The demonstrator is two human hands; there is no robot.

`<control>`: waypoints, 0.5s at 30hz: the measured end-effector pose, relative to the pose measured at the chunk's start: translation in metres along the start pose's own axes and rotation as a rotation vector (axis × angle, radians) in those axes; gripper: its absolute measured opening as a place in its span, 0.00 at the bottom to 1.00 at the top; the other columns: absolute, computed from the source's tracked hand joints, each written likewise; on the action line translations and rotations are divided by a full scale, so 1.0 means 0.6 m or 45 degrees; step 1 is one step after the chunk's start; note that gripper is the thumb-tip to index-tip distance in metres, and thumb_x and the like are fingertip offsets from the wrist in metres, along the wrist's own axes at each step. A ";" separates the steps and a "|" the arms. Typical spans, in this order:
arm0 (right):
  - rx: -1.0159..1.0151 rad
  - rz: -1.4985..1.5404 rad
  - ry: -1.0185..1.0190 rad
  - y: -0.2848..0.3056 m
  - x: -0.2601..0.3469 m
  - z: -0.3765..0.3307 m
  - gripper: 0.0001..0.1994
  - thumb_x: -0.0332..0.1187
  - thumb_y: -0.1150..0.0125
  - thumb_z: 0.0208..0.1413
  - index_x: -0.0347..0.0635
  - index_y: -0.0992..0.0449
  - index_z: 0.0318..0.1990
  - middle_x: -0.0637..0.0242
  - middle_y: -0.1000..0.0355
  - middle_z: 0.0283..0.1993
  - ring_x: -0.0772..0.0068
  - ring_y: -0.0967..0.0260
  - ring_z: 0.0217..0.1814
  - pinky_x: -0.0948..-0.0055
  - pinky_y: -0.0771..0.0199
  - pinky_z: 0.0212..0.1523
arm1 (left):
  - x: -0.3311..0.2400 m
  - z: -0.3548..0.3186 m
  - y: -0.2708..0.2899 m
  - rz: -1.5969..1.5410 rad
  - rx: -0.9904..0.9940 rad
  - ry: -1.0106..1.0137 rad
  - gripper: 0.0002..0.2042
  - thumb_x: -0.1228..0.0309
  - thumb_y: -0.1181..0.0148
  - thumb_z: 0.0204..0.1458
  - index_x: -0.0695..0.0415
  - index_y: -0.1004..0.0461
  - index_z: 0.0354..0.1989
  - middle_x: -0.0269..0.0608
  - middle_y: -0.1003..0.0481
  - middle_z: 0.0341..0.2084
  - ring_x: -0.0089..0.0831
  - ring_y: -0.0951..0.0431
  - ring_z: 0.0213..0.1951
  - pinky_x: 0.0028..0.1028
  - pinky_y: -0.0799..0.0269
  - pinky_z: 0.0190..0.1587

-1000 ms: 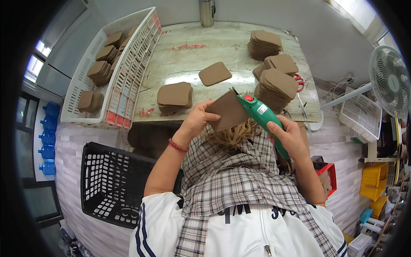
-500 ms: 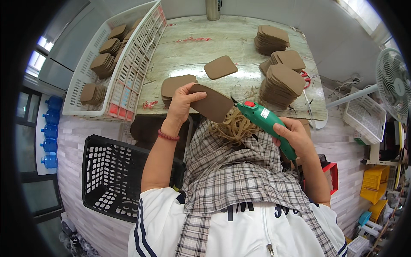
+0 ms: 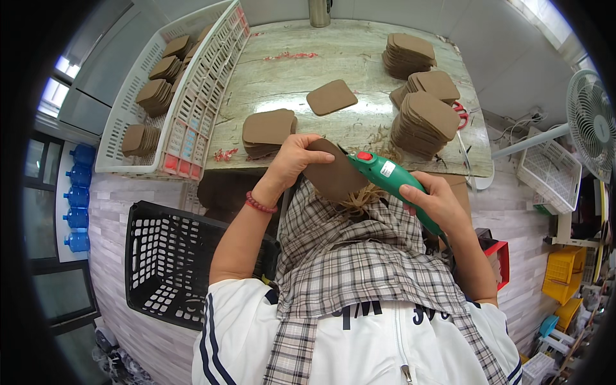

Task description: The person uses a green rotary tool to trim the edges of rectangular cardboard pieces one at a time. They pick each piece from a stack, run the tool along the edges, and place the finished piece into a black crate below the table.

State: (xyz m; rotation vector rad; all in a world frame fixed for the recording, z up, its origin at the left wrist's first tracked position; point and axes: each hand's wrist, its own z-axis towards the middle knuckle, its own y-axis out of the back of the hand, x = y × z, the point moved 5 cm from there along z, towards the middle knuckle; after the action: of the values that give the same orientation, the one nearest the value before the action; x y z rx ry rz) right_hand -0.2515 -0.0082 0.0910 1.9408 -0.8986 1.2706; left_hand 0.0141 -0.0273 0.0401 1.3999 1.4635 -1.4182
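Observation:
My left hand point(image 3: 298, 159) pinches a brown rounded flat pad point(image 3: 335, 173) by its upper left part, over my lap. Wrapped round a green electric cutter point(image 3: 393, 176) with a red button is my right hand point(image 3: 437, 202). The cutter's dark tip lies at the pad's upper right edge. Thin tan trimmings point(image 3: 359, 200) lie on my checked apron beneath. On the table, a stack of brown pads point(image 3: 269, 128) stands by my left hand, and a single pad point(image 3: 332, 97) lies farther back. Taller pad stacks point(image 3: 425, 125) stand at the right.
A white crate point(image 3: 192, 122) with several pad stacks stands on the table's left. Below it sits a black crate point(image 3: 170, 269). Red-handled scissors point(image 3: 462, 119) lie by the right stacks. A metal flask point(image 3: 319, 13) stands at the back, a fan point(image 3: 593, 125) at the right.
My left hand has moved right and turned the pad, so its lower end is nearer my lap. The cutter has shifted left and slightly up, its tip now at the pad's edge.

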 end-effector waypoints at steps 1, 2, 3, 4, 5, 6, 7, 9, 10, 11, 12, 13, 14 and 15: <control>-0.003 -0.001 0.006 0.000 0.000 0.001 0.19 0.44 0.39 0.55 0.32 0.26 0.40 0.69 0.31 0.27 0.82 0.35 0.26 0.80 0.33 0.26 | 0.001 0.001 -0.003 0.016 0.024 0.010 0.08 0.80 0.36 0.44 0.64 0.23 0.34 0.37 0.21 0.29 0.21 0.23 0.31 0.21 0.27 0.38; -0.005 -0.001 0.012 -0.001 0.001 0.002 0.19 0.44 0.39 0.55 0.32 0.26 0.40 0.69 0.31 0.27 0.82 0.35 0.26 0.80 0.33 0.26 | 0.002 0.003 -0.006 0.031 0.047 0.020 0.08 0.81 0.36 0.44 0.64 0.23 0.34 0.37 0.21 0.29 0.21 0.23 0.31 0.21 0.27 0.38; -0.008 -0.002 0.018 -0.001 0.002 0.003 0.19 0.44 0.39 0.55 0.32 0.26 0.39 0.69 0.31 0.26 0.82 0.35 0.26 0.80 0.33 0.26 | 0.002 0.004 -0.008 0.083 0.072 0.047 0.08 0.81 0.36 0.44 0.64 0.23 0.35 0.36 0.21 0.29 0.21 0.23 0.31 0.21 0.28 0.39; 0.012 -0.015 0.008 -0.003 0.002 0.005 0.18 0.42 0.39 0.56 0.32 0.26 0.40 0.69 0.31 0.26 0.82 0.35 0.26 0.80 0.33 0.27 | 0.003 0.006 -0.010 0.134 0.097 0.074 0.09 0.81 0.36 0.43 0.64 0.23 0.35 0.36 0.21 0.29 0.20 0.23 0.32 0.21 0.28 0.40; 0.031 -0.030 -0.002 -0.004 0.003 0.007 0.17 0.41 0.40 0.56 0.32 0.27 0.41 0.70 0.31 0.27 0.82 0.35 0.26 0.80 0.34 0.27 | 0.004 0.008 -0.013 0.185 0.123 0.100 0.09 0.81 0.36 0.43 0.64 0.23 0.35 0.36 0.21 0.30 0.20 0.23 0.32 0.21 0.28 0.40; 0.050 -0.044 -0.013 -0.005 0.004 0.010 0.16 0.40 0.40 0.56 0.32 0.27 0.41 0.70 0.31 0.27 0.82 0.35 0.27 0.80 0.34 0.27 | 0.005 0.010 -0.016 0.193 0.134 0.107 0.09 0.81 0.36 0.43 0.64 0.23 0.36 0.36 0.21 0.30 0.20 0.23 0.32 0.21 0.29 0.41; 0.052 -0.047 -0.005 -0.006 0.005 0.014 0.16 0.40 0.40 0.56 0.33 0.27 0.41 0.70 0.31 0.26 0.82 0.35 0.26 0.80 0.34 0.27 | 0.007 0.012 -0.020 0.201 0.144 0.113 0.10 0.81 0.36 0.43 0.64 0.23 0.36 0.36 0.21 0.30 0.20 0.23 0.33 0.21 0.29 0.41; 0.054 -0.056 0.012 -0.008 0.007 0.024 0.16 0.40 0.41 0.57 0.33 0.27 0.41 0.70 0.31 0.26 0.83 0.35 0.26 0.81 0.34 0.27 | 0.013 0.022 -0.020 0.260 0.177 0.143 0.10 0.82 0.37 0.44 0.64 0.23 0.37 0.37 0.21 0.32 0.21 0.23 0.34 0.21 0.28 0.42; -0.015 -0.010 0.035 -0.006 0.007 0.026 0.16 0.40 0.41 0.57 0.33 0.27 0.41 0.70 0.31 0.26 0.83 0.35 0.26 0.81 0.34 0.27 | 0.015 0.028 -0.013 0.154 0.103 0.133 0.10 0.81 0.37 0.44 0.64 0.23 0.38 0.38 0.21 0.33 0.22 0.23 0.34 0.22 0.28 0.42; -0.084 0.040 0.065 -0.005 0.008 0.028 0.16 0.40 0.41 0.57 0.34 0.27 0.41 0.69 0.31 0.26 0.83 0.35 0.25 0.81 0.35 0.27 | 0.012 0.033 -0.003 0.055 0.028 0.121 0.10 0.81 0.36 0.44 0.64 0.23 0.38 0.39 0.21 0.34 0.23 0.23 0.34 0.22 0.28 0.42; -0.151 0.090 0.095 -0.003 0.007 0.031 0.16 0.40 0.41 0.57 0.34 0.27 0.41 0.69 0.30 0.26 0.83 0.35 0.25 0.81 0.35 0.26 | 0.012 0.038 0.007 -0.044 -0.048 0.108 0.11 0.81 0.36 0.44 0.64 0.23 0.38 0.40 0.22 0.35 0.24 0.23 0.35 0.23 0.28 0.42; -0.221 0.087 0.124 0.005 0.003 0.032 0.16 0.41 0.42 0.58 0.35 0.27 0.40 0.68 0.30 0.26 0.83 0.36 0.24 0.81 0.35 0.26 | 0.015 0.044 0.025 -0.223 -0.207 0.090 0.12 0.81 0.38 0.47 0.66 0.26 0.41 0.43 0.22 0.36 0.29 0.22 0.35 0.27 0.26 0.44; -0.249 0.087 0.126 0.011 -0.002 0.032 0.16 0.41 0.42 0.58 0.35 0.27 0.40 0.69 0.30 0.26 0.83 0.36 0.24 0.81 0.35 0.26 | 0.016 0.049 0.041 -0.353 -0.344 -0.006 0.13 0.82 0.39 0.48 0.66 0.30 0.43 0.45 0.24 0.37 0.32 0.22 0.38 0.31 0.24 0.46; -0.278 0.088 0.128 0.016 -0.007 0.030 0.16 0.41 0.42 0.58 0.35 0.27 0.40 0.69 0.30 0.26 0.83 0.36 0.24 0.81 0.35 0.26 | 0.021 0.053 0.051 -0.478 -0.415 -0.100 0.14 0.83 0.39 0.48 0.66 0.32 0.44 0.45 0.25 0.38 0.33 0.23 0.39 0.32 0.24 0.47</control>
State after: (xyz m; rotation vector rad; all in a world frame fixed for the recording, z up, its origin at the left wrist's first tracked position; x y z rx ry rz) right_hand -0.2519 -0.0272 0.0825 1.6757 -1.0161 1.2418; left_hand 0.0336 -0.0597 0.0139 0.8912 1.8751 -1.3535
